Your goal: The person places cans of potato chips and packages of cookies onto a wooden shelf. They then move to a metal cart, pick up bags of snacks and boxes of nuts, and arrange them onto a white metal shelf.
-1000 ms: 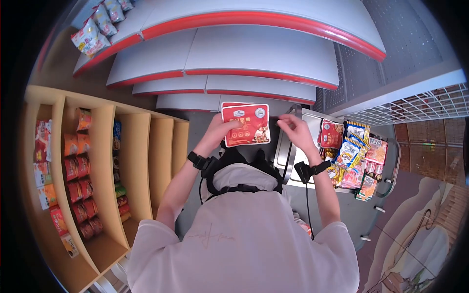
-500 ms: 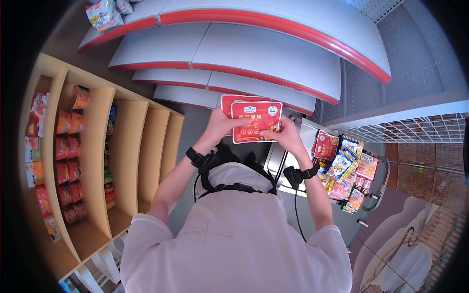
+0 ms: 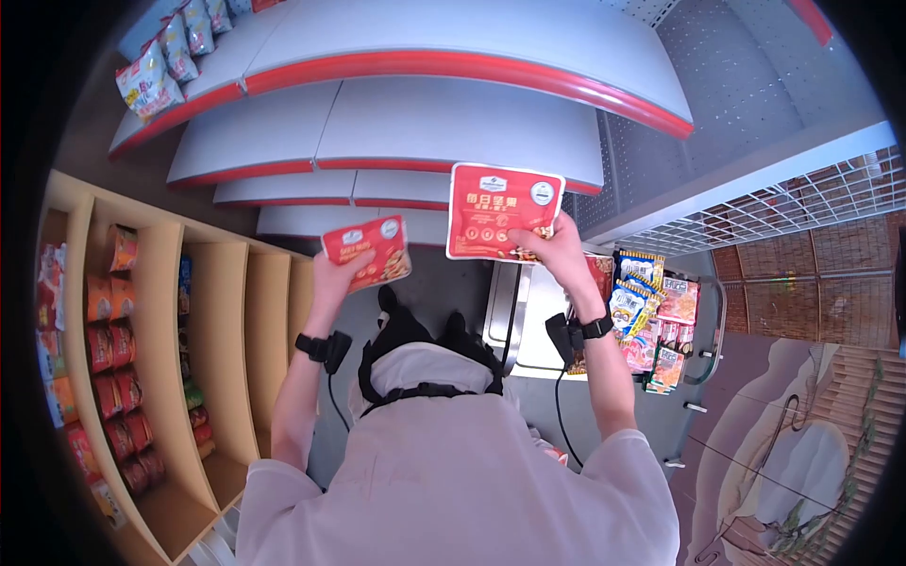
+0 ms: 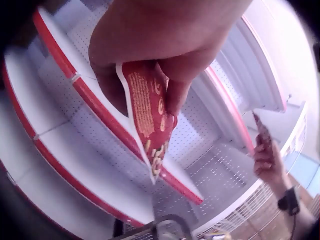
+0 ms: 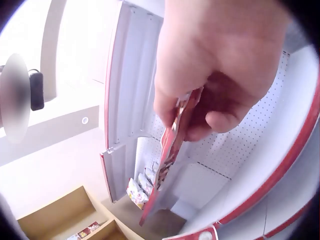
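Observation:
My left hand (image 3: 332, 280) grips a red nut packet (image 3: 382, 253) with a white border, thumb across its front. Seen from the left wrist, that packet (image 4: 146, 107) is nearly edge-on, pinched between thumb and fingers. A second red nut packet (image 3: 500, 209), held higher and further right, faces up toward the head camera. My right hand (image 3: 564, 257) pinches it at its lower right corner. The right wrist view shows this packet (image 5: 172, 142) edge-on below the hand (image 5: 215, 65). A gap separates the two packets.
White shelves (image 3: 453, 118) with red front edges rise ahead, with several snack bags (image 3: 151, 83) at the upper left. A wooden rack (image 3: 222, 349) of packets stands left. At right, a cart (image 3: 538, 321) carries colourful snack bags (image 3: 628, 307) beside a white wire grid (image 3: 755, 208).
The two packets, overlapping before, are now apart. My right hand took hold of the front one and moved it up; my left hand moved left and down with the other.

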The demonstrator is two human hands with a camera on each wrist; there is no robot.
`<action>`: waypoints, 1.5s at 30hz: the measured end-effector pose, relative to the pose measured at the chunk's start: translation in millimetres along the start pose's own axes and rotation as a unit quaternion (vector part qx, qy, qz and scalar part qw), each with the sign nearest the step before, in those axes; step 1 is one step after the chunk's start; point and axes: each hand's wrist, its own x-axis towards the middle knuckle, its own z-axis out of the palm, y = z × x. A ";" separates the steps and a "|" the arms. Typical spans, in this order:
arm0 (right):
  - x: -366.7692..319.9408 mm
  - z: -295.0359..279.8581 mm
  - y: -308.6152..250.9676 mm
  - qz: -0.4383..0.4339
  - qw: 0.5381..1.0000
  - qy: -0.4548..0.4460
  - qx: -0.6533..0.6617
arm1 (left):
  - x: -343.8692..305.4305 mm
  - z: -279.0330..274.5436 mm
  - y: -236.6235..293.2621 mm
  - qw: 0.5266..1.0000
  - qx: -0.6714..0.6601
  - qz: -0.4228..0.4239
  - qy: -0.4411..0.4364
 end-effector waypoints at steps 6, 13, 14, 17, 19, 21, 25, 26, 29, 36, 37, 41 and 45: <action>3.7 -16.9 -19.2 -0.049 0.992 0.080 0.081 | -8.3 -55.0 -76.4 0.946 0.312 0.078 0.047; 8.9 -29.7 -40.2 -0.085 0.987 0.121 0.057 | -29.3 -93.3 -127.1 0.888 0.459 -0.009 0.035; 9.4 -29.6 -43.8 -0.089 0.987 0.129 0.044 | -27.4 -98.7 -134.6 0.890 0.453 -0.012 0.045; 15.9 -32.2 -48.6 -0.112 0.979 0.168 -0.005 | -26.4 -117.1 -151.6 0.882 0.465 -0.049 0.054; 22.8 -31.6 -54.6 -0.127 0.977 0.173 -0.015 | -15.4 -134.1 -168.6 0.925 0.359 -0.122 0.038; 27.3 -22.7 -65.0 -0.138 0.975 0.173 -0.023 | -9.2 -141.8 -167.1 0.919 0.373 -0.112 0.051; 38.4 3.3 -90.6 -0.149 0.972 0.179 -0.044 | 31.4 -177.5 -192.9 0.895 0.434 -0.095 0.044; 44.6 13.9 -99.6 -0.157 0.971 0.172 -0.060 | 40.2 -188.5 -202.1 0.880 0.466 -0.083 0.040; 77.5 52.2 -127.3 -0.158 0.967 0.185 -0.079 | 73.7 -222.8 -216.8 0.894 0.439 -0.080 0.040; 185.2 141.8 -186.9 -0.051 0.991 0.109 -0.051 | 118.2 -271.3 -189.6 0.945 0.316 -0.071 0.043; 199.9 157.9 -195.0 -0.028 0.997 0.061 -0.048 | 122.8 -277.8 -195.2 0.949 0.303 -0.078 0.031; 265.5 204.9 -220.2 -0.007 0.976 -0.011 -0.218 | 135.4 -301.4 -226.4 0.947 0.307 -0.089 -0.009; 329.4 243.7 -226.1 -0.043 0.964 -0.008 -0.264 | 129.8 -311.3 -248.3 0.934 0.341 -0.104 -0.034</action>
